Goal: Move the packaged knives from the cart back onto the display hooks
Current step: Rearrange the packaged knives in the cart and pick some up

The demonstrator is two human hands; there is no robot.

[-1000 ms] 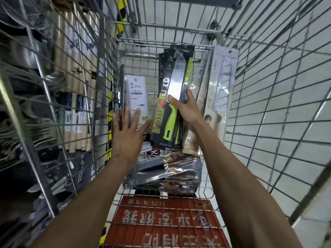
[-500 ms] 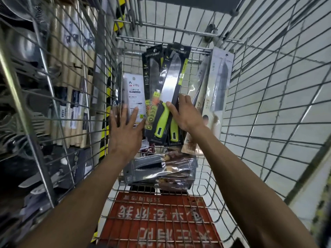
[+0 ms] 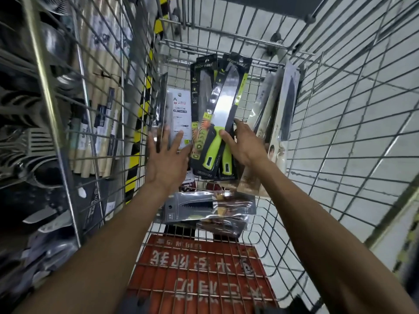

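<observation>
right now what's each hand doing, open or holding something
Left hand: open, fingers straight against the white knife pack.
Right hand: gripping the green-handled knife packs, thumb across the front.

The right hand (image 3: 247, 146) has fanned its two packs apart. A second ago the front knife pack (image 3: 223, 105) covered the rear knife pack (image 3: 203, 91) almost wholly. Now the rear one's blade shows on the side nearer the white-labelled package (image 3: 180, 109), and the front one's top leans away from that package. The right thumb has slid from the base of the blade down onto the green handle (image 3: 212, 150). The left hand (image 3: 166, 162), flat on the white-labelled package, has crept a little higher up it.
</observation>
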